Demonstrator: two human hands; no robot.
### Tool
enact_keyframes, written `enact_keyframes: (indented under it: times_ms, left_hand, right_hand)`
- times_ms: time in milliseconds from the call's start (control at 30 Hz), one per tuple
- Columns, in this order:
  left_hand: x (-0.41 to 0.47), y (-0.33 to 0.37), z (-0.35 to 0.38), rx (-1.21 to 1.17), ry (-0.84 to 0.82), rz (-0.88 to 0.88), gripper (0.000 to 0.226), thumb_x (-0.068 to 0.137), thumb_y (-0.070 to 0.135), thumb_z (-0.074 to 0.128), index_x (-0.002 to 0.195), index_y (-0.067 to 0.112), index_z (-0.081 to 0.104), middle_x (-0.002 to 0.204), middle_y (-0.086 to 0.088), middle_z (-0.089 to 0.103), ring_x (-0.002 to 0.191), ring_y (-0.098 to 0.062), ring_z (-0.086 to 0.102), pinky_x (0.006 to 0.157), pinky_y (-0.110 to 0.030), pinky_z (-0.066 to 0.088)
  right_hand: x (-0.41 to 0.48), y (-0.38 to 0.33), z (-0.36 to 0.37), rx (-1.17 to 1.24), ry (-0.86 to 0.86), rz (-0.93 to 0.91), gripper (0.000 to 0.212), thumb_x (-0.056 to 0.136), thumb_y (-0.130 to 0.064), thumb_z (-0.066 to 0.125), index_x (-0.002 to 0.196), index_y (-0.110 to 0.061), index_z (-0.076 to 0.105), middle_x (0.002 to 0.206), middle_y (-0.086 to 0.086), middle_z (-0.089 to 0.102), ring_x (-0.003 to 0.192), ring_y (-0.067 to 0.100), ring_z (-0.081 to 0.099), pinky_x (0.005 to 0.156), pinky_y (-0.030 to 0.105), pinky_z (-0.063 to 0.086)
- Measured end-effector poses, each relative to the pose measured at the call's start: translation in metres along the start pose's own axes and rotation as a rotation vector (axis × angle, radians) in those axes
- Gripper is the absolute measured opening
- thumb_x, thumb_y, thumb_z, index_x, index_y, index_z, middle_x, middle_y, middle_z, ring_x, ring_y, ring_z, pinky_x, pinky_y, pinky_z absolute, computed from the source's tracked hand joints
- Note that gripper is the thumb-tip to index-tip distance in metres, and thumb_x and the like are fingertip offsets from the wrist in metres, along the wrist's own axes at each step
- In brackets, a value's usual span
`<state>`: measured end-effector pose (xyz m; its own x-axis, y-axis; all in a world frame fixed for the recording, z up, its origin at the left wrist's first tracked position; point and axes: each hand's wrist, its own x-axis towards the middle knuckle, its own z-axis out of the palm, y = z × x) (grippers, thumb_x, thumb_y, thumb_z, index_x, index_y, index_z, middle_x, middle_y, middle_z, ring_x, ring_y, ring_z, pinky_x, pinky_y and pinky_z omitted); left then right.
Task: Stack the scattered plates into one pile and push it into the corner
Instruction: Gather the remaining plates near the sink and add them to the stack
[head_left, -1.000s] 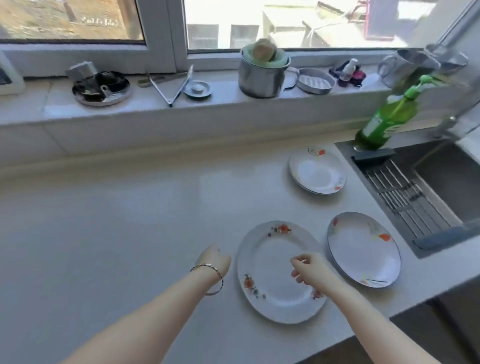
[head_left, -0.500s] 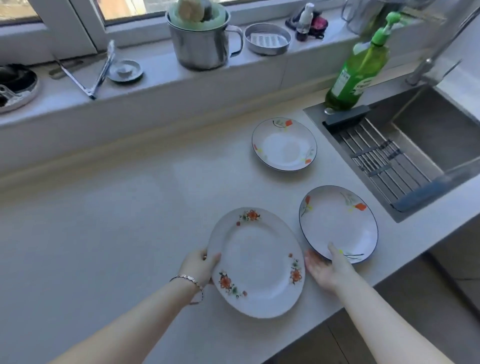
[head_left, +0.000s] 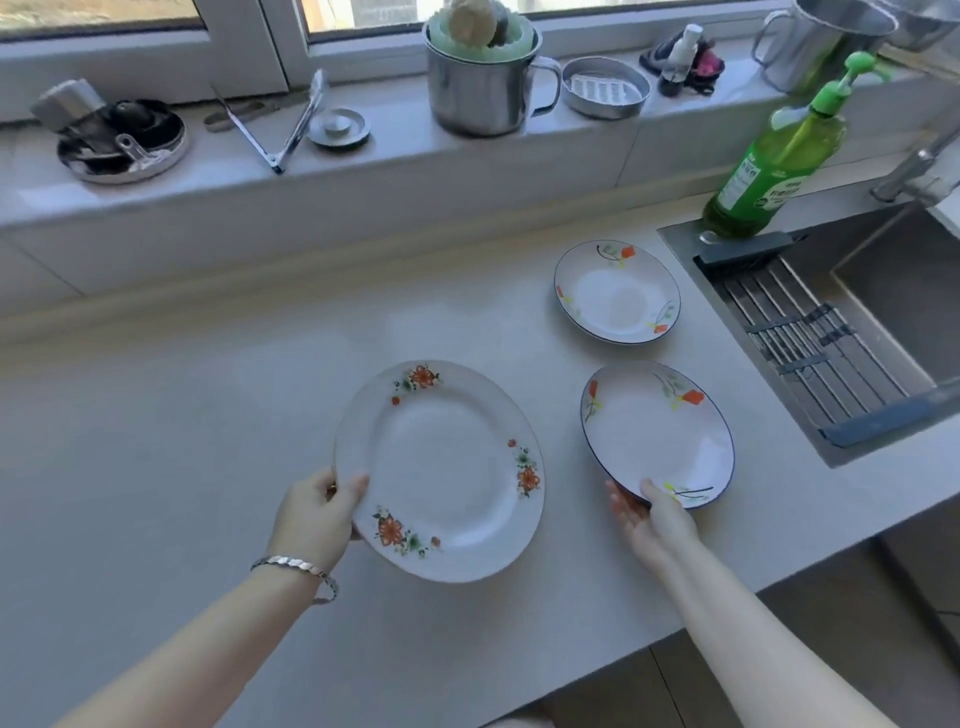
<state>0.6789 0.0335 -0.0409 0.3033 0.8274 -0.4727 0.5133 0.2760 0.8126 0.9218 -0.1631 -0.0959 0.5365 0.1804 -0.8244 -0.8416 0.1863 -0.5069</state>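
A large oval plate (head_left: 441, 467) with orange flowers is lifted off the counter and tilted, held at its left rim by my left hand (head_left: 317, 512), thumb on top. To its right a blue-rimmed plate (head_left: 657, 434) is raised at its near edge, gripped there by my right hand (head_left: 647, 514), fingers under the rim and thumb on it. A second blue-rimmed plate (head_left: 617, 291) lies flat farther back, close to the sink.
The sink (head_left: 883, 312) with a drain rack is at the right, a green soap bottle (head_left: 774, 161) at its back corner. The windowsill holds a steel mug (head_left: 483, 88), soap dish (head_left: 605, 88), tongs (head_left: 280, 130) and a round tin (head_left: 122, 140). The counter's front edge (head_left: 727, 603) runs beside my right arm.
My left hand took the oval plate's left rim and lifted it. My right hand left that plate, moved right and took hold of the near blue-rimmed plate's edge.
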Motion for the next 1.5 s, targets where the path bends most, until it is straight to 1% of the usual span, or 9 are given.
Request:
enact_keyframes:
  times_ms: [400,600,733,867,1033,1133,1267,1367,1500]
  left_hand:
    - [-0.06,-0.063,-0.233,-0.22,0.434,0.088,0.021,0.09,0.009,0.054,0.071,0.005,0.06,0.066,-0.006,0.062,0.059,-0.019,0.058,0.036,-0.009,0.046]
    - [-0.124,-0.114,-0.367,-0.344,0.614,0.074,0.026,0.089,0.007,0.055,0.064,0.012,0.06,0.059,-0.005,0.064,0.057,-0.022,0.061,0.038,-0.014,0.05]
    - [-0.168,-0.154,-0.43,-0.348,0.69,0.062,0.025,0.089,0.012,0.056,0.067,0.018,0.065,0.05,0.01,0.069,0.051,-0.009,0.066,0.044,-0.02,0.052]
    - [-0.195,-0.194,-0.462,-0.402,0.779,-0.019,0.027,0.088,0.011,0.058,0.062,0.017,0.066,0.051,0.007,0.069,0.056,-0.018,0.063,0.053,-0.027,0.05]
    - [-0.205,-0.235,-0.474,-0.505,0.852,-0.157,0.026,0.087,0.017,0.06,0.064,0.005,0.057,0.07,-0.019,0.059,0.069,-0.028,0.053,0.068,-0.039,0.041]
    - [-0.206,-0.247,-0.477,-0.546,0.892,-0.211,0.024,0.087,0.014,0.06,0.063,0.008,0.062,0.071,-0.016,0.067,0.074,-0.03,0.06,0.078,-0.051,0.05]
    - [-0.208,-0.258,-0.48,-0.564,0.915,-0.236,0.025,0.088,0.012,0.059,0.064,0.016,0.067,0.062,0.001,0.071,0.074,-0.028,0.064,0.082,-0.048,0.051]
    - [-0.21,-0.263,-0.482,-0.6,0.903,-0.25,0.024,0.089,0.011,0.057,0.067,0.016,0.068,0.068,-0.004,0.072,0.077,-0.029,0.065,0.085,-0.05,0.051]
    - [-0.214,-0.268,-0.488,-0.569,0.851,-0.279,0.022,0.09,0.012,0.055,0.072,0.015,0.068,0.058,0.001,0.074,0.073,-0.028,0.067,0.07,-0.04,0.055]
  right_hand:
    - [-0.148,0.14,0.169,-0.311,-0.541,0.195,0.017,0.092,-0.014,0.051,0.076,-0.011,0.055,0.057,0.008,0.072,0.043,0.004,0.064,0.039,0.013,0.049]
    - [-0.236,0.254,0.22,-0.477,-0.675,0.28,0.014,0.092,-0.017,0.051,0.08,-0.011,0.057,0.056,0.004,0.071,0.039,0.002,0.06,0.038,0.013,0.048]
    - [-0.279,0.315,0.243,-0.613,-0.749,0.278,0.012,0.092,-0.017,0.051,0.083,-0.013,0.058,0.056,0.002,0.07,0.037,0.001,0.058,0.038,0.012,0.048]
    - [-0.305,0.361,0.259,-0.74,-0.819,0.297,0.011,0.091,-0.018,0.052,0.083,-0.015,0.058,0.056,0.004,0.07,0.035,0.001,0.056,0.038,0.012,0.048]
    - [-0.322,0.396,0.277,-0.867,-0.876,0.313,0.012,0.092,-0.015,0.051,0.082,-0.014,0.057,0.055,0.008,0.07,0.033,0.003,0.055,0.037,0.012,0.048]
    - [-0.325,0.406,0.281,-0.904,-0.904,0.316,0.01,0.092,-0.014,0.051,0.083,-0.015,0.057,0.054,0.007,0.069,0.036,0.003,0.058,0.037,0.013,0.048]
    - [-0.327,0.413,0.285,-0.946,-0.909,0.325,0.009,0.092,-0.016,0.051,0.085,-0.013,0.057,0.054,0.009,0.069,0.034,0.004,0.057,0.036,0.014,0.048]
    - [-0.328,0.415,0.287,-0.955,-0.906,0.328,0.009,0.092,-0.016,0.051,0.087,-0.013,0.057,0.055,0.009,0.07,0.034,0.004,0.057,0.036,0.014,0.048]
    - [-0.326,0.415,0.288,-0.941,-0.89,0.341,0.008,0.091,-0.015,0.052,0.086,-0.012,0.057,0.056,0.009,0.07,0.032,0.004,0.055,0.036,0.013,0.047]
